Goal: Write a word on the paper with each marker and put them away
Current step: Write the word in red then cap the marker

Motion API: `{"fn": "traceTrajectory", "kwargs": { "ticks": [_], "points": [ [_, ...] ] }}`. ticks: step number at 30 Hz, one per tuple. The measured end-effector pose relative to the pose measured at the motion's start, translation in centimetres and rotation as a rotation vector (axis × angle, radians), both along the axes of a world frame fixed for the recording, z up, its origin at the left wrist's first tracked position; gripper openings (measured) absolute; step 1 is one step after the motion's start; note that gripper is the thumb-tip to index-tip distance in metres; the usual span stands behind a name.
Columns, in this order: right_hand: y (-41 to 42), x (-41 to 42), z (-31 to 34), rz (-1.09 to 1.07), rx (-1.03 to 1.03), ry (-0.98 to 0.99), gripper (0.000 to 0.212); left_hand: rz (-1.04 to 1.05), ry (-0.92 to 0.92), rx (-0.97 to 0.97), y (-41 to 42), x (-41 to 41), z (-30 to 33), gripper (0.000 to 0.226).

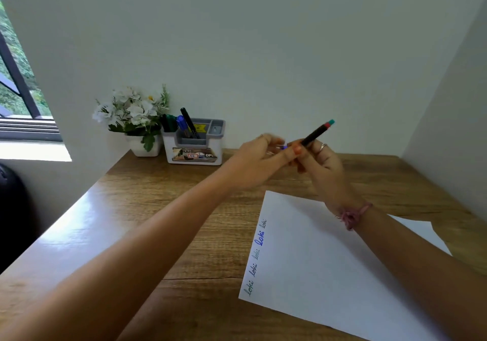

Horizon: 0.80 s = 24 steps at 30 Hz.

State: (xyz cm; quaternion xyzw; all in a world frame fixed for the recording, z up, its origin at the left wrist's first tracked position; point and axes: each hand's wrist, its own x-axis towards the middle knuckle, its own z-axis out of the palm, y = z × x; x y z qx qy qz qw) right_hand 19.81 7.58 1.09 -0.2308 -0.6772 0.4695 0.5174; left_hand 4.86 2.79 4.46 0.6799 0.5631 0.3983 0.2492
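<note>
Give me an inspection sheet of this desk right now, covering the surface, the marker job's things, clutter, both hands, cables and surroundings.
Surface: wooden desk, glare along its left edge.
Job's things: white paper lies at an angle on the desk, five handwritten words down its left edge; black marker with a teal and red end is held above the desk; white and grey organizer at the back holds several markers upright.
Clutter: white pot of flowers left of the organizer.
Hands: left hand pinches at the marker's lower end, where a blue bit shows; right hand grips the barrel; ring and pink wristband on that side.
Cables: nothing seen.
Surroundings: pale walls, window at left, dark object at far left.
</note>
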Motion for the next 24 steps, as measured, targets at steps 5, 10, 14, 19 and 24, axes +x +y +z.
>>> {"fn": "traceTrajectory", "kwargs": {
  "ticks": [5,10,14,19,24],
  "points": [
    [-0.2,-0.3,-0.1,0.045,-0.034,-0.018,0.014,-0.129,-0.104,-0.152,-1.3,0.6,-2.3,0.024],
    [-1.3,-1.7,-0.5,0.183,-0.153,0.043,0.020,-0.047,-0.359,-0.081,-1.3,1.2,-4.2,0.040],
    [-1.8,-2.2,-0.9,0.226,-0.217,0.072,0.020,-0.022,-0.404,-0.088,-1.5,1.1,-4.6,0.046],
    [-1.7,-2.3,-1.5,0.171,-0.261,0.035,0.026,0.011,-0.380,-0.179,-1.5,0.7,-4.6,0.049],
    [-2.1,-2.5,-1.8,0.153,-0.334,0.081,0.032,0.002,-0.370,-0.287,-1.6,0.3,-4.1,0.050]
  ]
}}
